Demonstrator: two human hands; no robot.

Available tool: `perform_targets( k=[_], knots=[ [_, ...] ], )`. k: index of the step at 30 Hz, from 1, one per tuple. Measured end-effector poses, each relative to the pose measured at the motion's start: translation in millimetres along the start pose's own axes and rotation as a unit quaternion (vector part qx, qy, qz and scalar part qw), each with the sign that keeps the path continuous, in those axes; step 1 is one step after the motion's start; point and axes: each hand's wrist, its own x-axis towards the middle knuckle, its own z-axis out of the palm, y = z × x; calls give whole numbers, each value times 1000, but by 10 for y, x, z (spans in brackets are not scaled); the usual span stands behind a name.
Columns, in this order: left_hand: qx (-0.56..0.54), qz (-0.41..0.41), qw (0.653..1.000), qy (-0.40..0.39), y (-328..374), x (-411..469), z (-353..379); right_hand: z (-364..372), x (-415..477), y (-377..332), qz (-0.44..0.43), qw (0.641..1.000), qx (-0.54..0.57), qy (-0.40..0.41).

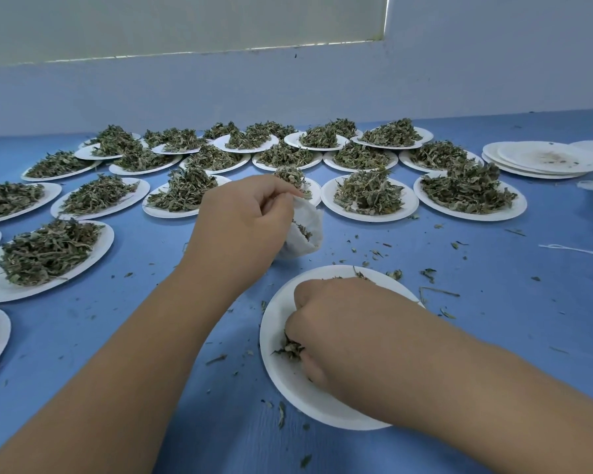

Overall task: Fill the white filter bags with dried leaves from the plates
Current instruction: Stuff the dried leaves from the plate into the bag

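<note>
Here, the left hand is pinching the white filter bag open beyond the near plate, seemingly to hold its mouth ready, while the right hand is curling round that plate's dried leaves.

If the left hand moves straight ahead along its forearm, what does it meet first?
Probably the heaped plate of leaves just beyond the left hand, which holds the filter bag; depth is unclear.
</note>
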Motion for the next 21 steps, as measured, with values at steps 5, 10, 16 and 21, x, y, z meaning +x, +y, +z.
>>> perform_targets(
  k=[5, 10, 16, 21],
  knots=[
    [-4, -6, 1000, 7, -10, 6, -10, -70, -21, -40, 13, 999, 26, -22],
    [-9, -1, 1000, 11, -39, 14, -16, -557, -59, -48, 27, 996, 78, -32],
    [-4, 7, 1000, 1, -36, 3, -26, -833, -82, 193, 79, 954, 285, -46],
    [16, 25, 1000, -10, -15, -1, -25, -936, -92, 418, 86, 930, 357, -28]
  ],
)
